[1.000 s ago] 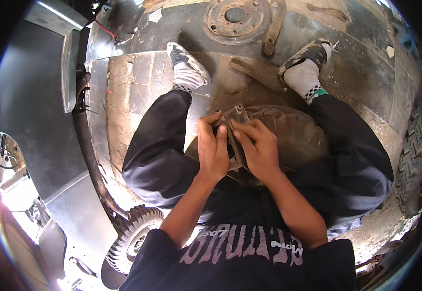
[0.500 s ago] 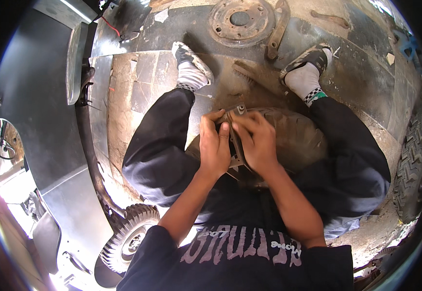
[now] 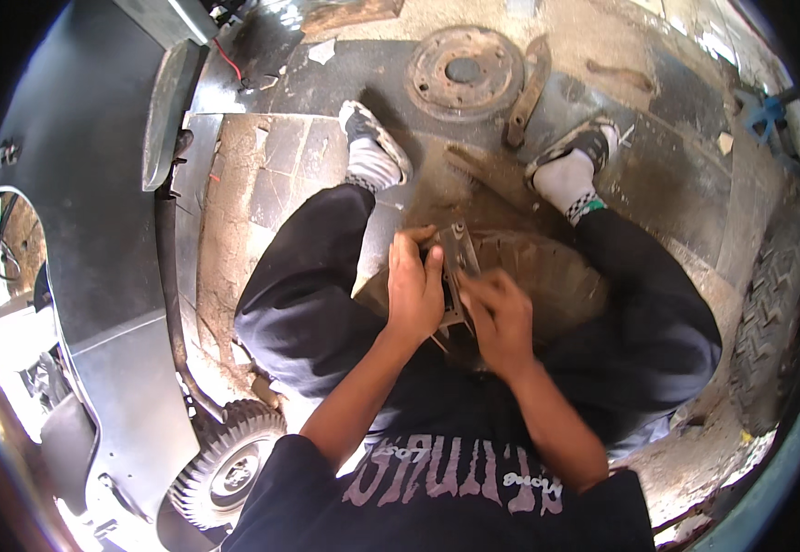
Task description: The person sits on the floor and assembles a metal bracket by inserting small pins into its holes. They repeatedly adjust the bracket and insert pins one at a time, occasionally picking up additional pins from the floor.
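Note:
A narrow metal bracket (image 3: 458, 250) with a bolt or hole at its far end stands upright-tilted between my legs. My left hand (image 3: 414, 293) is closed round its left side, thumb lying along it. My right hand (image 3: 503, 317) is at its right edge with bent fingers pressed together; whatever is pinched there, if anything, is hidden. The bracket's lower end goes down toward my lap, where its rest is hard to see. Just beyond and to the right lies a worn, dusty brown rounded piece like a tyre (image 3: 547, 276).
A rusty wheel disc (image 3: 437, 87) and a flat metal bar (image 3: 527, 101) lie on the floor ahead. A wire brush (image 3: 473, 173) is between my feet. A dark vehicle body panel (image 3: 96, 239) and a wheel (image 3: 230, 465) stand at left, a treaded tyre (image 3: 768, 322) at right.
My right hand has slid down the bracket, toward me, baring more of its far end. My left hand keeps its hold. The view has shifted slightly.

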Motion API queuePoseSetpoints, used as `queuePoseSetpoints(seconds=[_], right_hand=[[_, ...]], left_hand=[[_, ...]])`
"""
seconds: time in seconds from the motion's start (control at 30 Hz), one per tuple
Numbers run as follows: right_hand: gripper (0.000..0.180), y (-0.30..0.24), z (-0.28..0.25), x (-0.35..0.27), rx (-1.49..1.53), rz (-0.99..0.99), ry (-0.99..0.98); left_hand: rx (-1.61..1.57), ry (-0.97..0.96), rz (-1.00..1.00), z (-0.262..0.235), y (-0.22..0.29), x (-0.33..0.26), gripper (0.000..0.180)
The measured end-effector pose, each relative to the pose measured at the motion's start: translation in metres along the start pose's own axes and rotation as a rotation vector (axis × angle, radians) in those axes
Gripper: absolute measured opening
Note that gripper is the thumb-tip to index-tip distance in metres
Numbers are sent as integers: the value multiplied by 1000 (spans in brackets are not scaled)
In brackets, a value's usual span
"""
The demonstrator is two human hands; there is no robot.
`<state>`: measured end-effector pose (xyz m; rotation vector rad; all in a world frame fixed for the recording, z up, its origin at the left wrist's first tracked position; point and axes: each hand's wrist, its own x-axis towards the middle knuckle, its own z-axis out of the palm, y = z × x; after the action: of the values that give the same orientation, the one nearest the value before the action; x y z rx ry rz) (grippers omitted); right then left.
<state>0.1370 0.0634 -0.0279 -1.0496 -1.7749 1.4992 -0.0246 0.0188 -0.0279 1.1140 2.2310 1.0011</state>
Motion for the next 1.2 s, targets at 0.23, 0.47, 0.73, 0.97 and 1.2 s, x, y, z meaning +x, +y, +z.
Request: queuePoseSetpoints(seconds=[0.23, 0.47, 0.73, 0.97, 1.2], right_hand=[[24, 11, 12, 40, -48, -80, 44], [26, -4, -18, -56, -63, 33, -56], [30, 14, 8, -3, -80, -136, 26], [29, 21, -14, -69, -120, -76, -1], [25, 16, -8, -48, -80, -112, 19]], left_hand=[[47, 26, 81, 2, 8, 1, 31], [279, 21, 61, -3, 24, -2, 33], [494, 129, 172, 12, 9, -7, 37], [379, 38, -35, 11, 38, -6, 37], [407, 45, -8, 12, 32, -4, 35]])
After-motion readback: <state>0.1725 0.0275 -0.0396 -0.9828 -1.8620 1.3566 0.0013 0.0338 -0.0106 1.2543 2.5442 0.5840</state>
